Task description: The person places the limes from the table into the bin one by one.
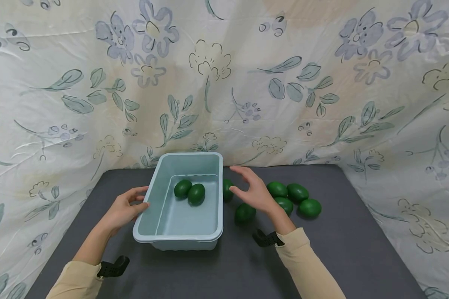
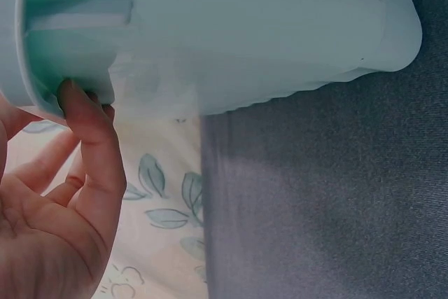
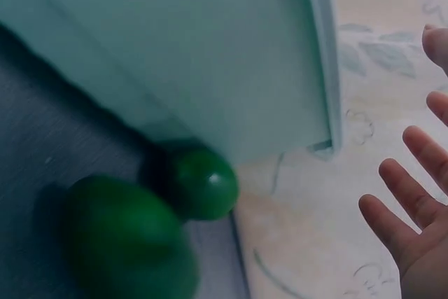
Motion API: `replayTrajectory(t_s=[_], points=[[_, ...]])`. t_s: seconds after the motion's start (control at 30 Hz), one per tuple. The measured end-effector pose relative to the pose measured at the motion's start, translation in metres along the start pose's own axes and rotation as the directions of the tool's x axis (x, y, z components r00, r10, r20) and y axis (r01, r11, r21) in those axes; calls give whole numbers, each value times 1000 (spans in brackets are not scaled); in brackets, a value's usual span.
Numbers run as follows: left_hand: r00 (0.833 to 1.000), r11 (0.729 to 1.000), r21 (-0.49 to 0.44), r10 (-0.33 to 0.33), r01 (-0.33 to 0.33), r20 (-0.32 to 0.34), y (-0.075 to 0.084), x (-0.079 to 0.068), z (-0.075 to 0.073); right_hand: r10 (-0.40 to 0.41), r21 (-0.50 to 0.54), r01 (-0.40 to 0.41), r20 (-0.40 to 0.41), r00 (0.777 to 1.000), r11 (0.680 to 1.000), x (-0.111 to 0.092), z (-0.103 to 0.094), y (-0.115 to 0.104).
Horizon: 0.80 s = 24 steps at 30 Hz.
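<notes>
Holding a pale-blue rectangular plastic tub (image 1: pixel 183 238) by its rim, the left hand (image 1: pixel 125 209) in the head view should brace it; two glossy dark-green oval fruits (image 1: pixel 196 194) lie inside. The right hand (image 1: pixel 256 193), spread and empty, hovers beside the opposite rim; dark-grey tabletop (image 1: pixel 172 278) leaves room in front. Left wrist: one digit bends against the lip. Right wrist: two loose fruits (image 3: pixel 129 239) sit near the wall; fingers should clear that edge.

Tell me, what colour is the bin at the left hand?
The bin is pale blue-green; the head view shows it best.

Tub (image 1: pixel 187 218) open above; green fruits (image 1: pixel 245 214) obstruct its right.
</notes>
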<state>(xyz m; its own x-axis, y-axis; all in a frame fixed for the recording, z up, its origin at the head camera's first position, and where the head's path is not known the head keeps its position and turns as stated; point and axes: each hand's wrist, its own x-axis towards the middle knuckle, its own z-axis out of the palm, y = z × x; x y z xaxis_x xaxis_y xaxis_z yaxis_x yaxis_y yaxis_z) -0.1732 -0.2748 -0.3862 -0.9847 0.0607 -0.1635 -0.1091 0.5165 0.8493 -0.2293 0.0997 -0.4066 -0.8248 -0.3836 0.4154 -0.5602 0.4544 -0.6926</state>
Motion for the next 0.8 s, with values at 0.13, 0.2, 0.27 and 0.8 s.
replayTrajectory(t_s=[0.13,0.2,0.27,0.8], points=[[1000,1000,-4,0,0,2,-1,0,0,30,-5,-30,6,1000,1000,-10,2,11],[1000,1000,-5,1,-1,2,-1,0,0,45,-8,-45,15,999,999,-15,4,16],[1000,1000,-3,0,0,1,-1,0,0,61,-14,-61,27,998,998,-20,5,21],[1000,1000,-10,-5,5,3,0,-1,1,107,-73,-103,47,993,992,-54,21,60]])
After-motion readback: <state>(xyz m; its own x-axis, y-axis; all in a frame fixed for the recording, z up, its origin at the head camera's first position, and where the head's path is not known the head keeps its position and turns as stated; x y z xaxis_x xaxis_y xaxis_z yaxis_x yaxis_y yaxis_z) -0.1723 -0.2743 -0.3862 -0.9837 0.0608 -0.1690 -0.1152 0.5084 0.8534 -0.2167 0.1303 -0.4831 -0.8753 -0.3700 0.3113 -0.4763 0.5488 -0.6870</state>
